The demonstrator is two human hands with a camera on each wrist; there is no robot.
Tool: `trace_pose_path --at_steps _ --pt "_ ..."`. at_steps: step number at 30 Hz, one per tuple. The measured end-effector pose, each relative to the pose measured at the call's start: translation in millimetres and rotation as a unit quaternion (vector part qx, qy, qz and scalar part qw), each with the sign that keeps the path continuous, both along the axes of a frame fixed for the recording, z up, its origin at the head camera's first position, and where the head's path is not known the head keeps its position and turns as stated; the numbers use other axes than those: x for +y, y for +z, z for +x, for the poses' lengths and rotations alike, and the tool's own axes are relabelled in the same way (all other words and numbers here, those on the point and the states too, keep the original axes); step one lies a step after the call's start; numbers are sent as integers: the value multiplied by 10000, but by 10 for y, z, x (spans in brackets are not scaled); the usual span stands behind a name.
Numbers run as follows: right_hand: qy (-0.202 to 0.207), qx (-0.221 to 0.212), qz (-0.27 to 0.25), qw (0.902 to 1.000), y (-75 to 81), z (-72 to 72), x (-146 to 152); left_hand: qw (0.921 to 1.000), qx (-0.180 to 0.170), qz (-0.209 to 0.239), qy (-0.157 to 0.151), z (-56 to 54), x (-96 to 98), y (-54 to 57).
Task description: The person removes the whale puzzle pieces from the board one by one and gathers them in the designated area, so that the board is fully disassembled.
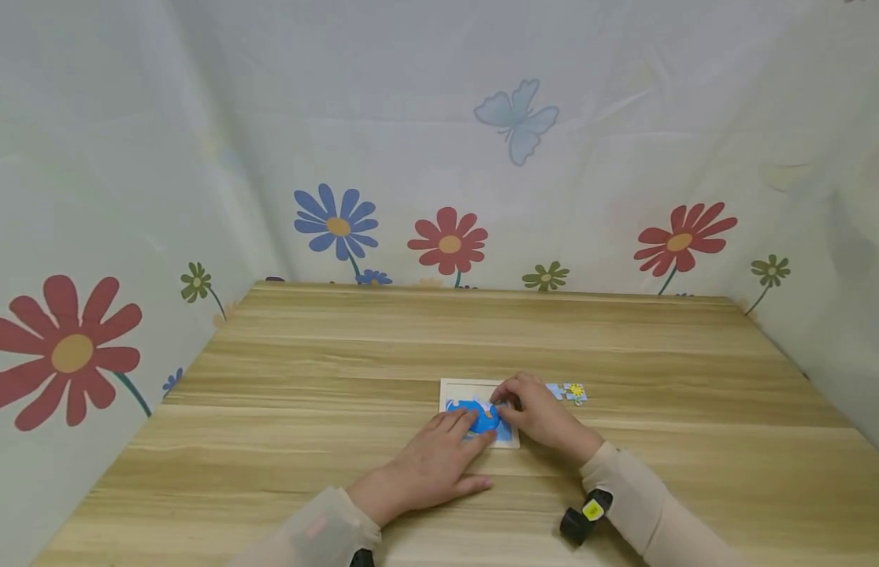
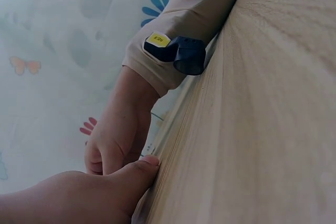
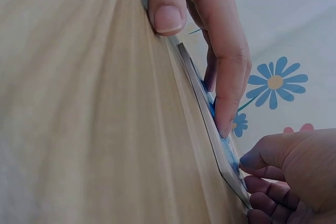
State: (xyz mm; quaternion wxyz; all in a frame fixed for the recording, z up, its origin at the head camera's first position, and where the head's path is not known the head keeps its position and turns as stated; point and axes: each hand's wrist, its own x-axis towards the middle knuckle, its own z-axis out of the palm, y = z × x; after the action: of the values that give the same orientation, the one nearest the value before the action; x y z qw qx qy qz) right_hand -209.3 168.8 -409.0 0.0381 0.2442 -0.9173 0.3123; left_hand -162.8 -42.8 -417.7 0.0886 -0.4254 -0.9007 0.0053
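A small jigsaw puzzle tray (image 1: 514,442) with a pale wooden rim lies flat on the table, partly filled with blue puzzle pieces (image 1: 486,421). The left hand (image 1: 439,461) rests on it from the lower left, fingers extended over the blue pieces and thumb on the table. From the right, the right hand (image 1: 542,409) reaches over the tray's right side, thumb and curled fingers pinching a puzzle piece that they mostly cover. In the right wrist view, the right fingertips (image 3: 247,163) meet at the tray's surface, close to the left hand's index finger.
Two joined loose puzzle pieces (image 1: 574,391), one with a yellow flower, lie right of the tray, partly behind the right hand. The wood-grain table (image 1: 305,370) ends at a flower-printed curtain (image 1: 383,142) at the back and sides. A black wrist camera (image 1: 576,524) sits at the right sleeve.
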Motion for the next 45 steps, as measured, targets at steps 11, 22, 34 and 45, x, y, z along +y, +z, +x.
trace_pose_path --at_steps 11,22,34,45 --pt "-76 -137 -113 9998 -12 7 4 10000 -22 25 -69 3 -1 9" --pt "-150 -321 -297 9989 1 6 -5 10000 22 41 -59 -10 -8 -21" --pt "-212 -320 -417 9984 33 -1 -17 10000 17 73 -15 -15 -19 -17" --pt "-234 -638 -508 9964 78 -9 19 10000 38 20 18 -22 -27 -41"
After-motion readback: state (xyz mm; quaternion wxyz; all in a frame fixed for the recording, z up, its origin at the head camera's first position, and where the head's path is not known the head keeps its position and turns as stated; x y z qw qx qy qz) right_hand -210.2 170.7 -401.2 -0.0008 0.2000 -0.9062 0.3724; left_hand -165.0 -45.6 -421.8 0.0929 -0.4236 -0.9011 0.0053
